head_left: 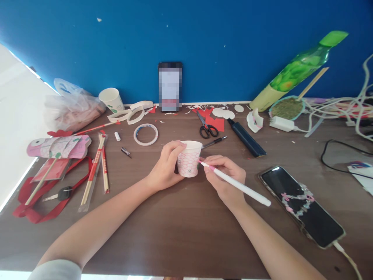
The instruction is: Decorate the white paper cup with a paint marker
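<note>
My left hand (166,165) is wrapped round a small white paper cup (189,161) that stands on the brown table (180,229). The cup's side bears a pink scale pattern. My right hand (224,177) pinches a white pen with a pink tip (236,184), and the tip touches the right side of the cup. Both forearms reach in from the near edge.
A phone (303,206) on a cable lies at the right. Scissors (207,128), a tape roll (145,134), a dark marker (246,138) and a black pen (214,142) lie behind the cup. A standing phone (170,86) leans on the blue wall. Chopsticks (99,167), a pink paper fish (58,147) and a red strap (35,210) are at the left.
</note>
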The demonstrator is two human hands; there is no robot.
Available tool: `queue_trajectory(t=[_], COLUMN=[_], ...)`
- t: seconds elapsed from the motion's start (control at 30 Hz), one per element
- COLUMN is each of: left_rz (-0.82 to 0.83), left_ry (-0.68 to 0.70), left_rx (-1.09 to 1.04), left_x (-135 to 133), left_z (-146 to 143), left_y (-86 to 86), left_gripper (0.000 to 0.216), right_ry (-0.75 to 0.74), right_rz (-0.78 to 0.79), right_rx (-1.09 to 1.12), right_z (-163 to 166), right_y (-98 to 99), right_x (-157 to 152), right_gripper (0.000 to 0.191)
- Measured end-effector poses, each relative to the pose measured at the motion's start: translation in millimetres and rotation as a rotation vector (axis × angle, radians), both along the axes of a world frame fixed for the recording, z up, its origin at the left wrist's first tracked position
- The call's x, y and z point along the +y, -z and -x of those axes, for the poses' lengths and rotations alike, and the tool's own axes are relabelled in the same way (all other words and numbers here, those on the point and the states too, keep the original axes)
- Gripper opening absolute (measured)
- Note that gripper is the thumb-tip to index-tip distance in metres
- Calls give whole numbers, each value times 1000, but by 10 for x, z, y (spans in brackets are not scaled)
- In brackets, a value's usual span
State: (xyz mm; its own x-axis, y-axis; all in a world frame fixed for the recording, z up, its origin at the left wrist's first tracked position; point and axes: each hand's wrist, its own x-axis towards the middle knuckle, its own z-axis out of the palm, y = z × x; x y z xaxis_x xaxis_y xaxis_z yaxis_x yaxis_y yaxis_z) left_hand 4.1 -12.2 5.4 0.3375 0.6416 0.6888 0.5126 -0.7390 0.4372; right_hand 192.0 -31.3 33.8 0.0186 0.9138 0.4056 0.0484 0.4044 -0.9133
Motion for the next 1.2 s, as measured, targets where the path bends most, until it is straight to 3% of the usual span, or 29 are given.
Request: queue_trajectory(t=[1.2], left_rz=[-78], left_ry=[-39], left_rx=[90], left_x=[-33], left_z=[-7], left_y=[-27], left_gripper=[76], right_ry=[-13], right_rz=[-51], right_rx=[-18], right_z=[13], right_y=[-31], right_x=[-25], right_gripper=[14])
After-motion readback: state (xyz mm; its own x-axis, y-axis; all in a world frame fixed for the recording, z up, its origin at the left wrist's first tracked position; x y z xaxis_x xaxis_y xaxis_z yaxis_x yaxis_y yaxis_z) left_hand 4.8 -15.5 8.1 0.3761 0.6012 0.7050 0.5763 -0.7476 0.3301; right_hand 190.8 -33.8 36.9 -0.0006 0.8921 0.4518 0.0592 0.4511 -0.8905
